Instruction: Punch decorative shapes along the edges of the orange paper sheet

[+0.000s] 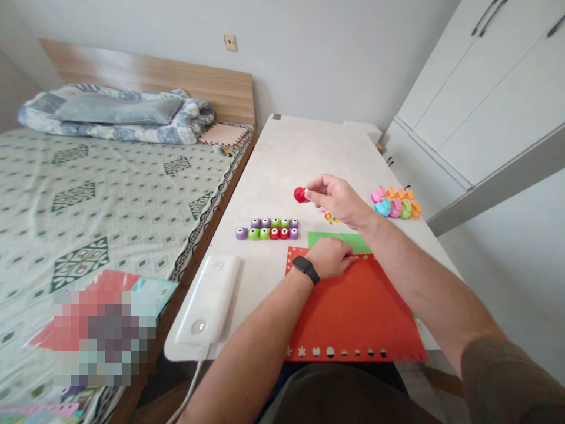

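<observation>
My right hand (332, 199) is raised over the table, pinching a small red craft punch (301, 195) between thumb and fingers. My left hand (330, 257), below a dark wristwatch, lies at the far edge of an orange-red paper sheet (355, 312) with its fingers curled against that edge. Small punched shapes run along the sheet's borders. Beneath its far edge a green paper sheet (324, 238) shows. Left of the hands stand two rows of small purple, green and red craft punches (274, 234). Tiny colourful pieces (329, 217) lie under my right hand, partly hidden.
A white device with a cable (212, 300) lies on the table's left side. Larger pastel-coloured punches (396, 206) are grouped at the right edge of the white table (304, 141). A bed (123, 194) adjoins on the left; white cabinets (477, 94) stand on the right.
</observation>
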